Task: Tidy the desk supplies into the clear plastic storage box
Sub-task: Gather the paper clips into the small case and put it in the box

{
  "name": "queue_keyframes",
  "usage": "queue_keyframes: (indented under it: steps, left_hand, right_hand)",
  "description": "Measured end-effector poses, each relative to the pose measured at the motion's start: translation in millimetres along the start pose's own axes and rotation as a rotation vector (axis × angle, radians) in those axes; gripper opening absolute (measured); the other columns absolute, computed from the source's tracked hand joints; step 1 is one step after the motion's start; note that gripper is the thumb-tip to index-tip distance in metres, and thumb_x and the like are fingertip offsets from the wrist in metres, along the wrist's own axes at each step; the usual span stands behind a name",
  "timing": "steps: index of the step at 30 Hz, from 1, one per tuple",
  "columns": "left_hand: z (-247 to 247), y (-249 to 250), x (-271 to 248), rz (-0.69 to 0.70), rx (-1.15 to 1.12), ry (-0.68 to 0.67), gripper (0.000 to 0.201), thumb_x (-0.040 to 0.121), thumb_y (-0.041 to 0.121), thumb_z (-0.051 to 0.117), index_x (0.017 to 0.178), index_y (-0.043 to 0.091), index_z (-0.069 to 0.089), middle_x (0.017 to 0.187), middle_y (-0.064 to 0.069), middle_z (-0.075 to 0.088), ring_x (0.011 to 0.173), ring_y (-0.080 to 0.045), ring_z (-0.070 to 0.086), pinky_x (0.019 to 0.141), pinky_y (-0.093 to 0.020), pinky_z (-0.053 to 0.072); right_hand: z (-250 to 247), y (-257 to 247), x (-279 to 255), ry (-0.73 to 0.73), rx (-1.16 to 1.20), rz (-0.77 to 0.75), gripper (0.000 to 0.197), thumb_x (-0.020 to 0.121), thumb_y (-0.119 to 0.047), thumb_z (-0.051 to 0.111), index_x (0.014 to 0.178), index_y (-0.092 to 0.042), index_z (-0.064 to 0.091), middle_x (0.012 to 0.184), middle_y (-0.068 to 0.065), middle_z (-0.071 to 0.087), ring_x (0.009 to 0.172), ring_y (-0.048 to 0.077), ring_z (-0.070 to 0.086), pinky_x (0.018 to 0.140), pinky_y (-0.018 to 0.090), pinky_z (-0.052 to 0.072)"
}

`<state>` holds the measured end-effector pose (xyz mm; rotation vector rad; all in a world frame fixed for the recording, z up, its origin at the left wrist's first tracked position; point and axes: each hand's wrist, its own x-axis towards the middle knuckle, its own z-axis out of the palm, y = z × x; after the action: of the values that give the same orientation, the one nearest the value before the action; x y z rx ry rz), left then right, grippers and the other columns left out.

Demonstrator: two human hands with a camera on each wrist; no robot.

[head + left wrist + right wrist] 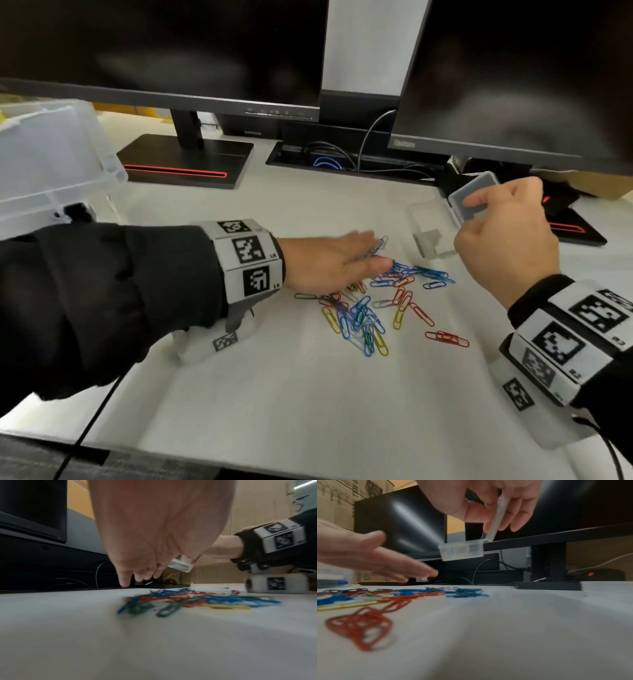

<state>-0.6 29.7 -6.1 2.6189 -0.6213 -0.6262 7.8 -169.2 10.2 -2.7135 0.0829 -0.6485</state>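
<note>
Gathering: left hand (pixel 329 263) lies flat and low over the clips (pixel 370 308) at the frame's centre, fingers (pixel 363 240) straight and together, tips touching the upper edge of the scatter; it grips nothing.
Right hand: the right hand (pixel 507 236), at right of centre, pinches a small clear case (pixel 474 195) by its opened lid, fingers curled round the lid's edge; in the right wrist view the case's tray hangs open below the lid, clear of the counter (pixel 308 394).
Clips: coloured, loose, spread on the white counter between the two hands; a red cluster lies apart, lower right of the pile.
Storage box: the clear box (pixel 51 161) sits at the upper left edge, well apart from the clips and from both hands.
Step, as I judge it: sweeping clips together to load the small case, which then goes to the box.
Risk, scatter: a flat-hand sweep may push clips outward instead of bunching them; the slick counter would help them slide.
Risk, case: held only by the lid, the tray could swing or snap shut, spilling whatever is dropped in.
Risk, stragglers: the far red cluster may be missed.
Unclear: whether the case already holds anything; blur hides it.
</note>
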Motion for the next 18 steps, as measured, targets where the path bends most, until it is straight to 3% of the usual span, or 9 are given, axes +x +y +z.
queue_keyframes:
  steps: [2,4,8,10,13,18]
  left_hand:
    - [-11.1,-1.7,13.8,0.016,0.02,0.092,0.065,0.096,0.053,0.017,0.151,0.019,0.005,0.159,0.006,0.0,0.146,-0.007,0.0,0.117,-0.025,-0.001]
    - [-22.0,-2.5,32.5,-0.037,0.052,0.078,0.064,0.096,0.053,0.013,0.151,0.019,0.006,0.159,0.006,0.003,0.146,-0.009,0.004,0.118,-0.027,-0.001]
    - [-24.8,6.5,57.0,-0.077,0.044,-0.114,0.061,0.098,0.05,0.009,0.15,0.019,0.005,0.159,0.006,0.005,0.146,-0.012,0.007,0.118,-0.03,-0.001]
    - [-17.7,13.5,57.0,-0.022,0.044,-0.204,0.061,0.098,0.049,0.011,0.15,0.019,0.0,0.159,0.005,0.001,0.147,-0.011,0.002,0.118,-0.028,-0.002]
    - [-4.0,17.6,45.5,0.086,0.083,-0.302,0.058,0.099,0.044,0.015,0.15,0.019,-0.001,0.159,0.007,-0.003,0.145,-0.007,-0.004,0.111,-0.018,-0.004]
    - [-5.8,31.2,37.4,0.247,0.059,-0.027,0.058,0.095,0.049,0.037,0.146,0.025,0.027,0.155,0.007,0.024,0.142,-0.01,0.023,0.111,-0.021,0.014]
  right_hand:
    - [-4.1,8.1,1.0,0.031,-0.029,0.023,0.031,0.085,-0.011,0.055,0.115,-0.006,0.054,0.126,0.013,0.037,0.108,0.032,0.049,0.079,0.033,0.038]
    - [-7.1,16.3,3.2,0.047,-0.03,0.039,0.033,0.083,-0.004,0.056,0.116,-0.004,0.053,0.128,0.015,0.035,0.109,0.035,0.048,0.085,0.037,0.042]
    - [-9.6,25.4,7.0,0.063,0.006,0.06,0.043,0.082,0.006,0.055,0.123,-0.002,0.05,0.131,0.017,0.033,0.11,0.036,0.047,0.093,0.031,0.039]
    - [-8.2,25.3,7.6,0.046,0.011,0.062,0.046,0.082,0.006,0.055,0.127,-0.003,0.048,0.131,0.017,0.033,0.111,0.035,0.046,0.094,0.031,0.038]
    - [-6.5,23.8,7.5,0.03,0.002,0.061,0.047,0.082,0.003,0.057,0.127,-0.004,0.046,0.131,0.016,0.033,0.108,0.033,0.047,0.087,0.028,0.035]
    - [-9.6,20.2,5.7,0.055,0.045,0.069,0.054,0.079,0.005,0.061,0.129,-0.007,0.044,0.135,0.016,0.03,0.105,0.035,0.05,0.09,0.034,0.044]
